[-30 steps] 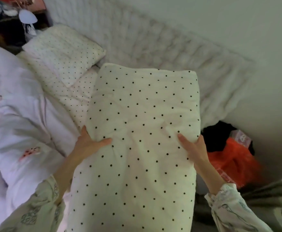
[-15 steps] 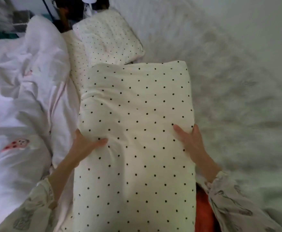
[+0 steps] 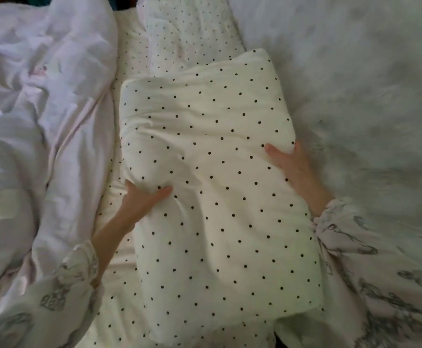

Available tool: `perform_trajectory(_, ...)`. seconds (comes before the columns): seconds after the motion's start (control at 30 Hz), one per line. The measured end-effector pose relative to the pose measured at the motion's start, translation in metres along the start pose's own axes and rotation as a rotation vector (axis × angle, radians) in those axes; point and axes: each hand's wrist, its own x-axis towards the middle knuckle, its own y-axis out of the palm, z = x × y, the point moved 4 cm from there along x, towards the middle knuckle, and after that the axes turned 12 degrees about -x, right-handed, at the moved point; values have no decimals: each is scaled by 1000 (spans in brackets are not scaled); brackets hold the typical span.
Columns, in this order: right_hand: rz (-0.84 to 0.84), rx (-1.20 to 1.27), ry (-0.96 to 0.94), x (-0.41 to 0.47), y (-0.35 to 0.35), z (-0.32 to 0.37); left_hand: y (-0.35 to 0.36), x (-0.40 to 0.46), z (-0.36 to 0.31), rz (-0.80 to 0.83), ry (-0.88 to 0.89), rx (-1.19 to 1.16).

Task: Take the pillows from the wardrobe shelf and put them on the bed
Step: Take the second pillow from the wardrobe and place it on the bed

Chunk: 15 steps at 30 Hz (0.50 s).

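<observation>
A cream pillow with black dots [image 3: 215, 187] fills the middle of the view, low over the dotted bed sheet [image 3: 119, 307]. My left hand [image 3: 142, 202] grips its left edge, thumb on top and fingers hidden underneath. My right hand [image 3: 292, 164] grips its right edge the same way. A second dotted pillow [image 3: 192, 33] lies at the head of the bed, just beyond the held one. Whether the held pillow rests on the sheet or hangs just above it is unclear.
A crumpled white duvet [image 3: 42, 109] with small pink prints covers the bed's left side. A white fluffy headboard or blanket [image 3: 368, 109] runs along the right. My patterned sleeves [image 3: 380, 285] frame the lower corners.
The pillow has moved forward and down over the bed, toward the second pillow. The orange bag and dark gap beside the bed have dropped out of view.
</observation>
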Motion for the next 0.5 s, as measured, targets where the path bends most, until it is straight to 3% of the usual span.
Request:
perform_trajectory(0.13,-49,-137,-29,48,19,-25,24,47,18,61,-68,66)
perform_trajectory(0.23,90,-639,-13,59,48,-76,40,69,52,193,-139,308)
perform_trajectory(0.3,175,-796,-1,51,65,-112,46,76,74,243,-150,447)
perform_trajectory(0.4,43,-797,-35,45,69,-132,45,80,89,242,-138,461)
perform_trajectory(0.5,-46,-648,24,55,63,-131,42,83,98,245,-132,377)
